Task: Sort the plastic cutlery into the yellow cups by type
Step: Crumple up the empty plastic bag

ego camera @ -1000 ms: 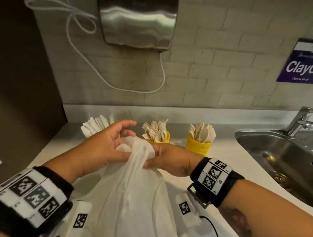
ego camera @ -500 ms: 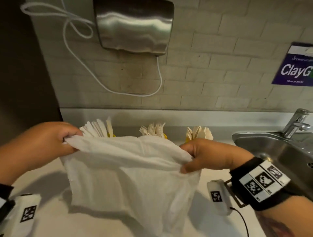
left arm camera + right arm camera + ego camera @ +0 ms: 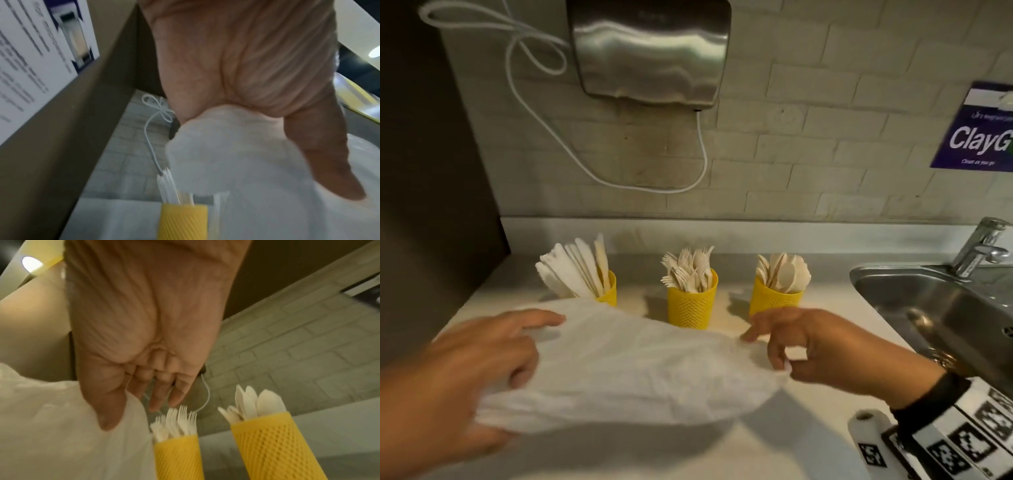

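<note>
Three yellow mesh cups stand in a row at the back of the counter: the knife cup (image 3: pixel 607 291) on the left, the fork cup (image 3: pixel 691 305) in the middle, the spoon cup (image 3: pixel 774 301) on the right. A white plastic bag (image 3: pixel 637 370) is spread low over the counter in front of them. My left hand (image 3: pixel 517 346) grips its left side, fingers on top and thumb underneath. My right hand (image 3: pixel 767 349) has loose, spread fingers that only touch the bag's right edge. The right wrist view shows the fork cup (image 3: pixel 176 457), the spoon cup (image 3: pixel 273 447) and the bag (image 3: pixel 51 426) beside the thumb.
A steel sink (image 3: pixel 928 301) with a tap (image 3: pixel 979 253) lies at the right. A hand dryer (image 3: pixel 650 51) with a white cable hangs on the brick wall. A dark panel (image 3: pixel 431 205) bounds the counter (image 3: pixel 722 452) on the left.
The bag, held up and stretched between both hands, has come down towards the counter. My right hand has loosened its pinch on the edge; the left still holds on.
</note>
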{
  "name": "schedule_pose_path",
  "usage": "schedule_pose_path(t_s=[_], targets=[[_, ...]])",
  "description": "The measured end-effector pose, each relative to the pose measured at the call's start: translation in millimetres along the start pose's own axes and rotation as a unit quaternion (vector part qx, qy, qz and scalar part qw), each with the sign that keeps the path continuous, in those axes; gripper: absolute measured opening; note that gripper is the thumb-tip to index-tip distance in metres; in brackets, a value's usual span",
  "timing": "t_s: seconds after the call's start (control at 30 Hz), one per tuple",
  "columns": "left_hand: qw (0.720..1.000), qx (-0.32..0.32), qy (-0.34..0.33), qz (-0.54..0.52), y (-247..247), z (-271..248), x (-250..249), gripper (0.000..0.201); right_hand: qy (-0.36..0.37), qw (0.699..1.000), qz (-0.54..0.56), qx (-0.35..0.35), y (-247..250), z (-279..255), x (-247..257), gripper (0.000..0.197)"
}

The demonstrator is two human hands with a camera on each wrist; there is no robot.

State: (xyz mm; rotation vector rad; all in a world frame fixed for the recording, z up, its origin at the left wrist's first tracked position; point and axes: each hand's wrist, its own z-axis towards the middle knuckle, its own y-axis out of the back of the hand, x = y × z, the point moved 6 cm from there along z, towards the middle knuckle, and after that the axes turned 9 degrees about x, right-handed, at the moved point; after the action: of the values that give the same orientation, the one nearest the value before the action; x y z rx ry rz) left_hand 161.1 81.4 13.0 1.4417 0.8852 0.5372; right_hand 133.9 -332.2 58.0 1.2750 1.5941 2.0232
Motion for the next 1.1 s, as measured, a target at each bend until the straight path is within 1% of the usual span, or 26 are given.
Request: schedule_pose_path(t_s=[0.03,0.07,0.1,0.13,0.17,0.2,0.23,0.27,0.3,0.33,0.4,0.47,0.5,0.57,0.6,0.67,0.7,0.73,0.77,0.8,0.83,0.87,0.9,0.97,1.03,1.1], targets=[[0.999,0.04,0.009,-0.014,13,3,-37,0.062,-0.019,0.999,0.011,0.05,-14,1,-4,0.027],[0.999,0.044,0.009,-0.012,17,7,-60,0.072,-0.036,0.994,0.024,0.1,-26,3,-8,0.024],[0.998,0.068,0.013,-0.008,14,10,-76,0.084,-0.054,0.987,0.035,0.145,-38,5,-11,0.021],[0.994,0.111,0.008,0.006,2,14,-81,0.087,-0.074,0.979,0.042,0.184,-48,7,-15,0.018],[0.985,0.169,0.016,0.019,-10,23,-81,0.079,-0.098,0.971,0.045,0.211,-56,9,-17,0.018],[0.981,0.192,0.011,0.019,-17,32,-84,0.067,-0.118,0.966,0.051,0.224,-60,12,-20,0.018],[0.973,0.228,0.013,0.03,-20,39,-88,0.059,-0.132,0.964,0.058,0.223,-62,16,-22,0.017],[0.97,0.243,0.01,0.022,-24,44,-92,0.052,-0.143,0.964,0.068,0.213,-62,20,-24,0.012],[0.959,0.279,0.038,-0.01,-32,47,-91,0.045,-0.156,0.964,0.076,0.203,-61,23,-27,0.012],[0.954,0.293,0.059,-0.027,-41,52,-83,0.041,-0.172,0.964,0.078,0.189,-60,27,-31,0.017],[0.951,0.294,0.087,-0.044,-48,62,-72,0.042,-0.216,0.961,0.057,0.162,-60,34,-41,0.019],[0.954,0.266,0.11,-0.086,-44,74,-60,0.042,-0.269,0.951,0.001,0.151,-63,42,-54,0.027],[0.955,0.254,0.115,-0.097,-42,79,-53,0.038,-0.294,0.944,-0.027,0.148,-64,45,-59,0.031],[0.961,0.235,0.137,-0.06,-34,89,-44,0.021,-0.333,0.928,-0.063,0.154,-70,52,-67,0.035],[0.965,0.207,0.157,-0.03,-27,94,-42,0.022,-0.347,0.92,-0.073,0.165,-73,55,-69,0.035],[0.977,0.088,0.191,0.035,-2,101,-48,0.033,-0.362,0.909,-0.093,0.185,-78,59,-70,0.033],[0.981,0.006,0.184,0.062,16,103,-61,0.034,-0.365,0.905,-0.103,0.194,-80,61,-70,0.032],[0.982,-0.068,0.156,0.083,31,105,-79,0.033,-0.369,0.901,-0.108,0.198,-82,63,-70,0.032],[0.982,-0.126,0.108,0.091,42,108,-99,0.03,-0.374,0.9,-0.106,0.196,-83,64,-69,0.033],[0.985,-0.145,0.055,0.08,46,112,-118,0.028,-0.378,0.899,-0.105,0.193,-83,64,-68,0.034],[0.99,-0.122,0.008,0.064,42,117,-132,0.027,-0.378,0.899,-0.114,0.191,-83,65,-68,0.035],[0.997,-0.065,-0.021,0.04,31,123,-143,0.027,-0.377,0.897,-0.125,0.193,-82,66,-67,0.036],[0.999,0.008,-0.033,0.019,13,130,-148,0.031,-0.376,0.895,-0.133,0.198,-82,66,-67,0.036],[0.99,0.136,-0.032,0.017,-24,143,-150,0.043,-0.386,0.889,-0.136,0.203,-81,68,-69,0.034],[0.979,0.201,-0.028,0.03,-50,153,-145,0.059,-0.396,0.89,-0.137,0.181,-76,68,-71,0.035],[0.975,0.218,-0.017,0.025,-67,161,-137,0.078,-0.363,0.913,-0.147,0.11,-62,70,-64,0.044]])
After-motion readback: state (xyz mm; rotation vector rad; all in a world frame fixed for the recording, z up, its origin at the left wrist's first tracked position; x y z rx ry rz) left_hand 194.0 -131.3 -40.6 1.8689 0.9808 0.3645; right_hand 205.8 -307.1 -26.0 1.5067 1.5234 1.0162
